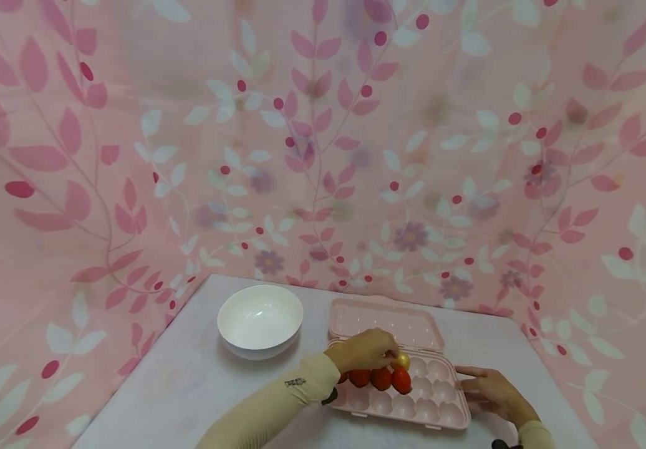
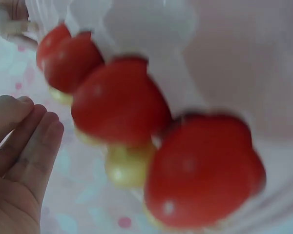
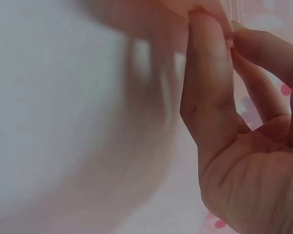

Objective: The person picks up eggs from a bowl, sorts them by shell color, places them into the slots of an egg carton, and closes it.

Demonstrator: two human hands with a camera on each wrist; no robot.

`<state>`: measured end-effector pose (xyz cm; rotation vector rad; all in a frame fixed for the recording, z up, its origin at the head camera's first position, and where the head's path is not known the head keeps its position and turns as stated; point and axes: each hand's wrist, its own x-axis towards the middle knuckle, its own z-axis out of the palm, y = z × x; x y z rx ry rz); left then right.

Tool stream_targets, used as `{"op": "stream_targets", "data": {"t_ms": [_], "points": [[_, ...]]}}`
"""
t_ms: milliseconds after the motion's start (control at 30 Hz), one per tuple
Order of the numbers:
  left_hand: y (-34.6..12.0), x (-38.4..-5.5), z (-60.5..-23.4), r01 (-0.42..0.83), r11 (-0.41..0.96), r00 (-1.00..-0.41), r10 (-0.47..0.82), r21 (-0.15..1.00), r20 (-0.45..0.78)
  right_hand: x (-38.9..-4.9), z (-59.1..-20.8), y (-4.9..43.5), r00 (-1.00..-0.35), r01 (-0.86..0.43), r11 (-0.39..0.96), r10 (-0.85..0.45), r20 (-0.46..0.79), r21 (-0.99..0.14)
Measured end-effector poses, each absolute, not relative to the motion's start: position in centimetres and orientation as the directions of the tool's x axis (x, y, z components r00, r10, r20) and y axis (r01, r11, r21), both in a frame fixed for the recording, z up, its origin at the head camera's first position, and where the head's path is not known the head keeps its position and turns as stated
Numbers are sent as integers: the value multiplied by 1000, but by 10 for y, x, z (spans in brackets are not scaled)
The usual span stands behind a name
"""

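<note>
A pink egg box (image 1: 426, 408) lies with its lid (image 1: 385, 321) folded back. A row of red, egg-shaped pieces (image 1: 401, 379) sits in its cups, with golden balls (image 1: 404, 360) behind them. My left hand (image 1: 365, 350) reaches over the box, its fingertips beside the golden ball at the row's right end. In the left wrist view, nothing shows between the thumb and fingers of the left hand (image 2: 24, 151); the red pieces (image 2: 119, 102) stand close by. My right hand (image 1: 494, 393) pinches the box's right edge, thumb on one side and fingers on the other in the right wrist view.
A white bowl (image 1: 260, 321) stands left of the egg box on the white-covered table (image 1: 171, 368). Pink floral cloth (image 1: 323, 187) hangs behind the table and along both sides. Several cups at the box's front and right hold nothing.
</note>
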<state>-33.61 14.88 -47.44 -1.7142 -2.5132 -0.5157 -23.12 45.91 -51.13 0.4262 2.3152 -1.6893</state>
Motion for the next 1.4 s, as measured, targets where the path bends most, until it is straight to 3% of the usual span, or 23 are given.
{"op": "stream_targets", "data": {"t_ms": [267, 533, 667, 800, 1067, 1400], "points": [[126, -367, -463, 832, 442, -534, 801, 335, 270, -244, -492, 457, -930, 353, 531, 109, -351, -770], [96, -394, -460, 727, 578, -682, 671, 372, 291, -261, -466, 461, -959, 279, 586, 134, -248, -761], [88, -407, -455, 688, 627, -723, 636, 365, 270, -268, -456, 469, -969, 248, 630, 152, -196, -736], [83, -418, -449, 620, 650, -781, 566, 440, 264, -278, -447, 476, -974, 222, 656, 181, -135, -721], [80, -422, -459, 307, 709, -928, 370, 635, 36, -295, -449, 459, -978, 189, 645, 188, -86, -741], [85, -416, -471, 64, 667, -954, 260, 742, -151, -297, -478, 443, -970, 226, 525, 199, -140, -820]]}}
